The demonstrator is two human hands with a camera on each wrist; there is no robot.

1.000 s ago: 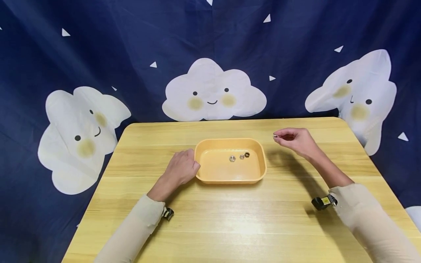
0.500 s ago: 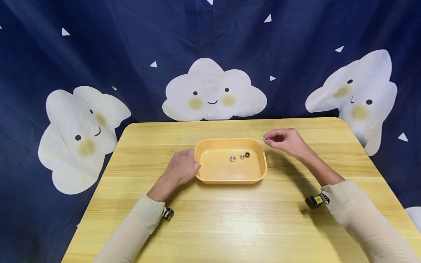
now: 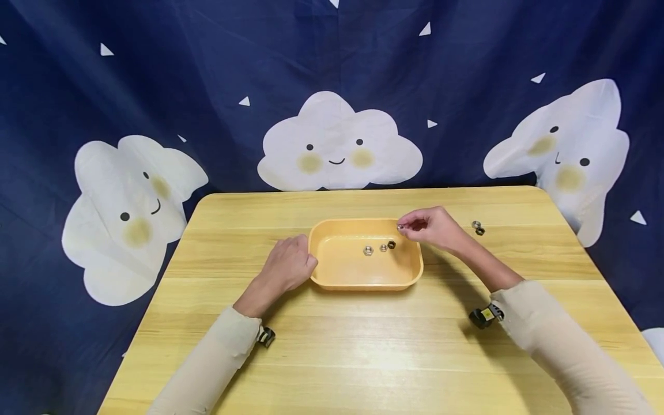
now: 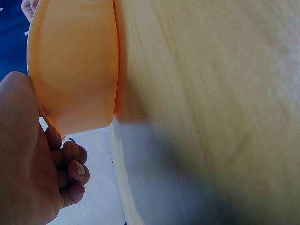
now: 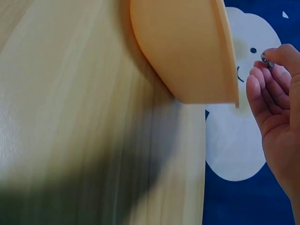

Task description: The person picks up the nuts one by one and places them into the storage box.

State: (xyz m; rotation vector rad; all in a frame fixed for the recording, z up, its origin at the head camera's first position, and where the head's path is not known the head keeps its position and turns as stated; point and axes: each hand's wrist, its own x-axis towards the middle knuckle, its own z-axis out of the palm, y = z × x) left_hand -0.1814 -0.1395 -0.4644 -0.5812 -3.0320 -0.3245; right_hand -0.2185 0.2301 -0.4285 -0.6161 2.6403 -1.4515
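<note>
My left hand [image 3: 288, 263] grips the left rim of a shallow yellow-orange plastic tray [image 3: 339, 268]. In the left wrist view, the thumb lies over the rim and the other fingers curl beneath it. Between thumb and fingertips my right hand [image 3: 434, 229] pinches a small silver metal nut [image 5: 267, 61], held up over the tray's back right corner. Lying on the tray floor, right of its middle, are a larger silver nut [image 3: 368, 251], a smaller silver nut [image 3: 384, 248] and a dark nut [image 3: 391, 245].
On the wooden table [image 3: 358, 346], behind the right forearm, lie another silver nut [image 3: 476, 223] and a dark nut [image 3: 480, 231], side by side. A dark blue curtain [image 3: 218, 52] with cloud faces hangs along the table's back edge.
My right hand has moved left with the nut, from beside the tray to over its right end. Two nuts on the table have come into sight behind it. The left hand stays put.
</note>
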